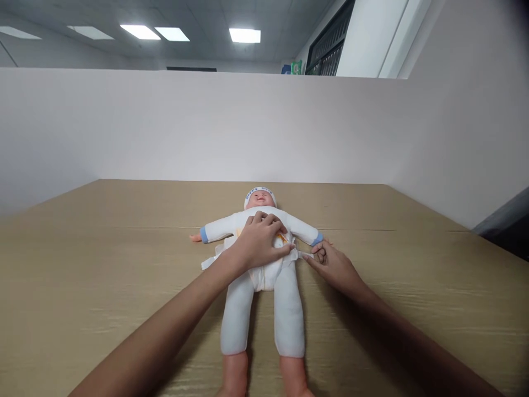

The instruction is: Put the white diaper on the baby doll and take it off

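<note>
A baby doll [289, 309] in white clothes with blue cuffs and a white cap lies on its back, its feet toward me. Round its hips sits a white diaper [264, 277] with orange marks on the front. My left hand [262, 240] rests on the diaper's front at the belly, fingers spread and thumb pointing right. At the doll's side on the right, my right hand [328, 263] pinches the end of a diaper tab [303, 255], which is stretched outward. The other side tab [209, 262] lies loose on the left, partly behind my left forearm.
The doll lies on a wood-toned tabletop [124, 309] with a seam running across it. White panels [248, 127] rise behind and at the right. A dark object [506, 226] stands beyond the table's right edge.
</note>
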Demonstrator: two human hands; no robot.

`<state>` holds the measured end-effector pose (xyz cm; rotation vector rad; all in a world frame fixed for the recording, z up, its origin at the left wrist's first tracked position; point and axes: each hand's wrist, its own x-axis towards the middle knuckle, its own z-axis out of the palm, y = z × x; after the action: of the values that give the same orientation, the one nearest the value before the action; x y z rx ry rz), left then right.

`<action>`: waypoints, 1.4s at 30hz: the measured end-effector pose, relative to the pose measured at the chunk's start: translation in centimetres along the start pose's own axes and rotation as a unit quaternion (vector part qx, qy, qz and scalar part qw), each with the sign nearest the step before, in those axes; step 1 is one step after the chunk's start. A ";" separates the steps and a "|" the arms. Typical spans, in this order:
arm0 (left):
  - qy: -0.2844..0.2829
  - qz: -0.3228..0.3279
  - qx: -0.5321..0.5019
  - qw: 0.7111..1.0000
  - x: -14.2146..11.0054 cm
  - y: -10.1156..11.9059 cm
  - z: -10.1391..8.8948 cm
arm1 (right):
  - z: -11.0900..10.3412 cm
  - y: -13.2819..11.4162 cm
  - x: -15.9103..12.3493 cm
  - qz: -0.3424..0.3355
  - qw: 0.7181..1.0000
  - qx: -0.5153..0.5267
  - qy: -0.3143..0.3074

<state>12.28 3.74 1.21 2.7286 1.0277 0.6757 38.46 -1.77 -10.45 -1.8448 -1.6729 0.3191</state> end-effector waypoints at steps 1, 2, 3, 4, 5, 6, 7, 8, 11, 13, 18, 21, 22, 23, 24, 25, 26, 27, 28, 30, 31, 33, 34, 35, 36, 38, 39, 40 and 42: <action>-0.001 -0.004 -0.002 1.000 0.0 0.0 0.0 | -0.1 0.0 0.0 0.003 1.000 0.003 -0.003; -0.004 -0.008 -0.005 1.000 -0.1 0.0 0.0 | -0.1 0.1 0.0 0.003 1.000 0.004 -0.004; -0.005 -0.012 -0.008 1.000 -0.1 0.1 -0.1 | -0.2 0.1 0.0 0.001 1.000 0.003 -0.002; -0.007 -0.016 -0.010 1.000 -0.1 0.1 -0.1 | -0.2 0.1 0.0 -0.002 1.000 0.001 0.001; -0.009 -0.019 -0.011 1.000 -0.1 0.2 -0.1 | -0.2 0.1 0.0 -0.004 1.000 -0.002 0.003; -0.009 -0.022 -0.010 1.000 -0.1 0.2 -0.2 | -0.2 0.1 0.1 -0.003 1.000 -0.005 0.004; -0.010 -0.023 -0.009 1.000 -0.1 0.2 -0.1 | -0.2 0.1 0.1 -0.002 1.000 -0.007 0.004; -0.011 -0.023 -0.008 1.000 -0.1 0.2 -0.1 | -0.2 0.1 0.1 0.000 1.000 -0.008 0.003; -0.010 -0.023 -0.007 1.000 -0.1 0.2 0.0 | -0.3 -0.1 0.3 0.000 1.000 -0.010 -0.007; -0.008 -0.022 -0.009 1.000 -0.2 0.1 0.1 | -0.7 -0.3 0.3 -0.007 0.999 -0.002 -0.036; 0.000 -0.023 -0.014 1.000 -0.3 0.1 0.1 | -3.3 -1.7 0.8 -0.007 0.979 0.147 -0.142; -0.003 -0.030 -0.020 0.999 -0.4 0.2 0.0 | -4.8 -3.5 1.5 0.013 0.960 0.228 -0.159; -0.006 -0.032 -0.021 0.999 -0.4 0.2 0.0 | -5.0 -4.3 2.0 0.015 0.955 0.245 -0.165; -0.008 -0.034 -0.021 0.999 -0.4 0.3 0.0 | -5.0 -5.2 2.4 0.012 0.950 0.261 -0.172; -0.009 -0.035 -0.020 0.999 -0.3 0.3 0.0 | -4.7 -6.1 3.0 0.006 0.944 0.277 -0.179; -0.010 -0.036 -0.018 0.999 -0.3 0.3 0.0 | -4.3 -7.0 3.6 0.001 0.938 0.291 -0.186; -0.010 -0.038 -0.016 0.999 -0.3 0.3 0.0 | -3.8 -7.8 4.2 -0.003 0.934 0.301 -0.193; -0.010 -0.040 -0.015 0.999 -0.3 0.3 0.0 | -3.2 -8.6 4.8 -0.006 0.931 0.307 -0.198; -0.009 -0.043 -0.014 0.999 -0.2 0.3 0.0 | -2.5 -9.2 5.3 -0.007 0.929 0.309 -0.202; -0.009 -0.047 -0.016 0.999 -0.2 0.2 0.0 | -1.4 -10.1 5.9 -0.006 0.931 0.307 -0.197; -0.010 -0.049 -0.019 0.999 -0.2 0.2 0.0 | -1.0 -10.4 5.9 -0.007 0.933 0.304 -0.192; -0.011 -0.051 -0.026 0.998 -0.3 0.2 0.0 | -0.4 -10.5 5.5 -0.012 0.940 0.298 -0.166; -0.011 -0.054 -0.031 0.998 -0.3 0.3 0.0 | -0.2 -10.4 5.0 -0.018 0.944 0.297 -0.143; -0.011 -0.057 -0.036 0.998 -0.3 0.3 0.0 | 0.0 -10.2 4.3 -0.028 0.949 0.295 -0.112; -0.011 -0.061 -0.042 0.997 -0.3 0.3 0.0 | 0.2 -10.0 3.5 -0.043 0.953 0.291 -0.075; -0.014 -0.064 -0.059 0.996 -0.3 0.1 -0.1 | 0.5 -9.5 1.9 -0.097 0.959 0.267 -0.002; -0.018 -0.064 -0.070 0.995 -0.2 -0.1 -0.2 | 0.6 -9.2 1.0 -0.133 0.960 0.247 0.021; -0.024 -0.062 -0.084 0.994 -0.2 -0.3 -0.4 | 0.6 -9.0 0.3 -0.173 0.959 0.222 0.034; -0.046 -0.057 -0.121 0.990 0.0 -0.9 -0.9 | 0.6 -8.4 -0.8 -0.252 0.952 0.174 0.032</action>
<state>11.26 4.40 1.77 2.4497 1.0009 0.6057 31.15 -2.33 -6.14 -1.1167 -1.8332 0.3057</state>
